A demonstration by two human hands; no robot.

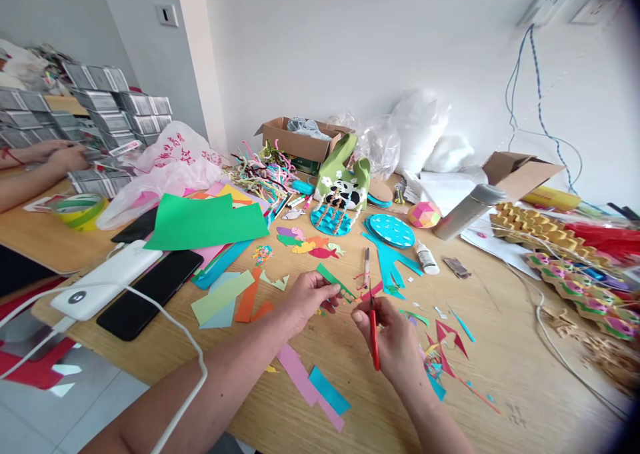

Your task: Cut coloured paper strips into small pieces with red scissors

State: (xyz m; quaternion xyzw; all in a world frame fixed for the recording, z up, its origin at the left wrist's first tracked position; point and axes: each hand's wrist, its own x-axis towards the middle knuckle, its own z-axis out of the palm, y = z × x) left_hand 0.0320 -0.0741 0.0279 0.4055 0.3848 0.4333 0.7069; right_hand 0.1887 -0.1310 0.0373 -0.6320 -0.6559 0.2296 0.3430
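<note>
My left hand (309, 298) pinches a narrow green paper strip (334, 281) above the wooden table (500, 367). My right hand (393, 341) is closed around red-handled scissors (373, 331), whose tip points up toward the strip's right end. Paper scraps in pink, blue and red (320, 384) lie on the table around both hands.
A green sheet (207, 222), a phone (150, 294) and a white power bank (105, 279) with a cable lie at left. Paper crafts (340, 201), a glue bottle (427, 257), a metal flask (467, 211) and cardboard boxes sit behind. Another person's arms (35, 164) rest at far left.
</note>
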